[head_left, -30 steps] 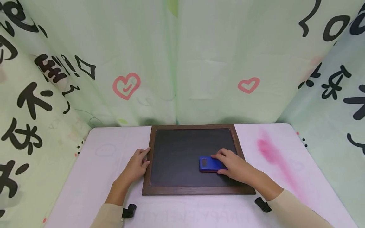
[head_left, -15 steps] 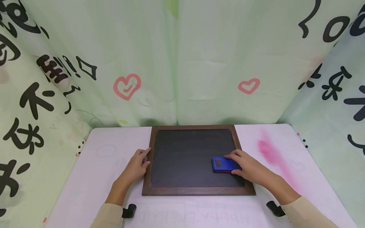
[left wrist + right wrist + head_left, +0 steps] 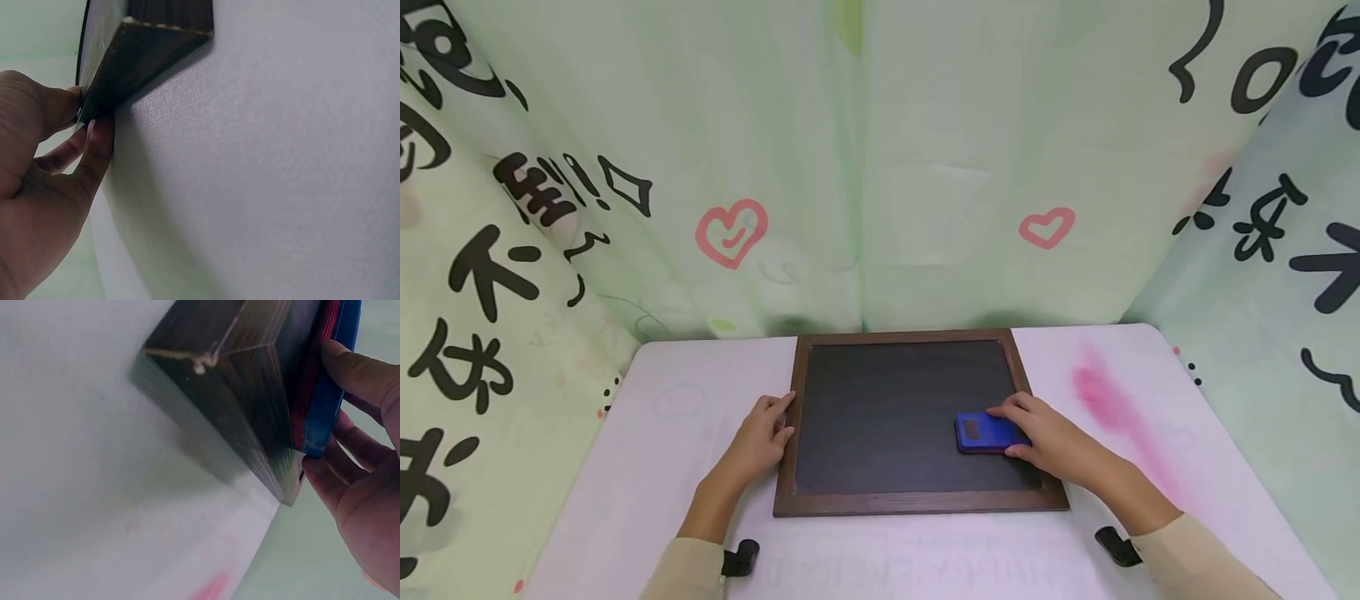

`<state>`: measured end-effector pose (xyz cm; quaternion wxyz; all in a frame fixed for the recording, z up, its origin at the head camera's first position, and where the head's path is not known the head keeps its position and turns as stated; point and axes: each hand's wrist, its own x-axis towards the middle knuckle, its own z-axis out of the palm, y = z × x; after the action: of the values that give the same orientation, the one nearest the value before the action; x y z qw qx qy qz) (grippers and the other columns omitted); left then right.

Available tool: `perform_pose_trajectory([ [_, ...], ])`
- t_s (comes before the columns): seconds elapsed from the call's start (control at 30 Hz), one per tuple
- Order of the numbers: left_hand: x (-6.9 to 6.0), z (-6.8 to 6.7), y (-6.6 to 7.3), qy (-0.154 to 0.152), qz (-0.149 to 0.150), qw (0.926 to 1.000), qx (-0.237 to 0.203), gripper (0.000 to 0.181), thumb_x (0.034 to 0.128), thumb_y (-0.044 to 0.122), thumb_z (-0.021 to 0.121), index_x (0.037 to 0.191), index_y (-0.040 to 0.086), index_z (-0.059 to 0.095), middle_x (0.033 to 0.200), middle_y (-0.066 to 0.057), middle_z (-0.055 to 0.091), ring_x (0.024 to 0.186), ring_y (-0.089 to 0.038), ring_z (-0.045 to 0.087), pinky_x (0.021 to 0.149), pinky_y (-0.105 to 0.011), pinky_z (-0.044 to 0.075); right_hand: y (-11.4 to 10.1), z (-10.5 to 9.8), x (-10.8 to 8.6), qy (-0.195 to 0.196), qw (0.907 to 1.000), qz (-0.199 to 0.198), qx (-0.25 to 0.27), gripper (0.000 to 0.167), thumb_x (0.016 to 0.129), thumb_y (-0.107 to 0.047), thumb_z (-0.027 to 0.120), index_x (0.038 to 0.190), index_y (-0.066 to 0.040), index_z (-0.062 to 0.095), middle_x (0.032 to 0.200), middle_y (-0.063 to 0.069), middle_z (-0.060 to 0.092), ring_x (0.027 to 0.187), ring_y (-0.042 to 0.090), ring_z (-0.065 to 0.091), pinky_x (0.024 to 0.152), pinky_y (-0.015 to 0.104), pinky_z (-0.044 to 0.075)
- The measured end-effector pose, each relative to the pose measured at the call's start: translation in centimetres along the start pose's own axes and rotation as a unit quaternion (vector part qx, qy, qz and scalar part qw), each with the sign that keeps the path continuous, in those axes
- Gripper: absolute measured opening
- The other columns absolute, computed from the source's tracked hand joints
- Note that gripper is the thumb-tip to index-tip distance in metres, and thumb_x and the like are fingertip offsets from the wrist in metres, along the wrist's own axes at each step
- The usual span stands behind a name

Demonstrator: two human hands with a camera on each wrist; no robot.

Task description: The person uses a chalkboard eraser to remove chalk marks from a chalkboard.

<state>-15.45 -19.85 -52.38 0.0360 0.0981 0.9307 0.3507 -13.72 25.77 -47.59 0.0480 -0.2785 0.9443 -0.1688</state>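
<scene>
A small blackboard (image 3: 880, 433) with a brown wooden frame lies on the table. My left hand (image 3: 760, 437) holds its left edge, with the thumb (image 3: 62, 106) and fingers (image 3: 94, 153) against the wood in the left wrist view. My right hand (image 3: 1052, 442) grips a blue blackboard eraser (image 3: 981, 433) near the board's right side. Its red underside (image 3: 312, 381) faces the board in the right wrist view. Thumb and fingers lie on opposite sides of the eraser, and the palm hides its right end in the head view.
The table (image 3: 685, 467) has a pale cover with a pink smear (image 3: 1108, 400) to the right of the board. Pale green curtains (image 3: 925, 167) with black lettering and red hearts enclose the back and both sides.
My right hand has slid the eraser rightward across the board, then stayed almost still over the last half second. My left hand has kept its place at the frame.
</scene>
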Motion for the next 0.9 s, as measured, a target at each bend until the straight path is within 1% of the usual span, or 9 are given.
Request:
perform_pose_trajectory([
  [0.17,0.0,0.0,-0.1,0.002,0.0,1.0,-0.001,0.057,0.0967,-0.004,0.064,0.151,-0.004,0.047,0.126,-0.022,0.054,0.087,-0.019,0.054,0.075,-0.033,0.048,0.0,0.1,0.2,0.002,1.0,0.0,0.005,0.054,0.088,-0.013,0.082,0.137,-0.003,0.063,0.125,0.011,0.058,0.116,0.032,0.06,0.096,0.049,0.053],
  [0.4,0.0,0.0,0.1,0.004,0.003,1.0,-0.002,0.057,0.0965,-0.004,0.064,0.151,-0.005,0.047,0.125,-0.022,0.054,0.087,-0.019,0.054,0.074,-0.032,0.047,0.1,-0.2,0.2,0.003,0.9997,0.014,0.018,0.055,0.087,-0.016,0.083,0.137,-0.006,0.063,0.127,0.011,0.058,0.119,0.032,0.059,0.097,0.049,0.052],
  [0.63,0.0,0.0,0.1,0.001,-0.002,1.0,0.0,0.057,0.0968,-0.004,0.064,0.151,-0.004,0.047,0.127,-0.023,0.054,0.087,-0.02,0.054,0.075,-0.034,0.048,0.3,-1.2,0.8,0.025,0.9994,0.011,0.02,0.057,0.084,-0.015,0.086,0.136,-0.004,0.063,0.125,0.011,0.059,0.116,0.032,0.06,0.096,0.049,0.053],
  [0.8,0.1,0.0,0.1,0.005,-0.002,1.0,-0.003,0.057,0.0963,-0.005,0.065,0.151,-0.004,0.048,0.127,-0.023,0.054,0.087,-0.02,0.054,0.075,-0.033,0.048,0.9,-2.1,1.4,0.035,0.999,0.023,0.018,0.059,0.085,-0.016,0.085,0.137,-0.002,0.061,0.125,0.015,0.059,0.115,0.033,0.06,0.096,0.051,0.052],
  [0.9,0.1,0.1,0.1,0.007,-0.001,1.0,-0.005,0.057,0.0959,-0.005,0.065,0.15,-0.004,0.048,0.126,-0.023,0.054,0.086,-0.019,0.054,0.074,-0.032,0.047,1.4,-2.6,1.5,0.041,0.9985,0.033,0.016,0.059,0.086,-0.018,0.084,0.137,0.0,0.06,0.124,0.019,0.058,0.112,0.034,0.06,0.094,0.051,0.053],
])
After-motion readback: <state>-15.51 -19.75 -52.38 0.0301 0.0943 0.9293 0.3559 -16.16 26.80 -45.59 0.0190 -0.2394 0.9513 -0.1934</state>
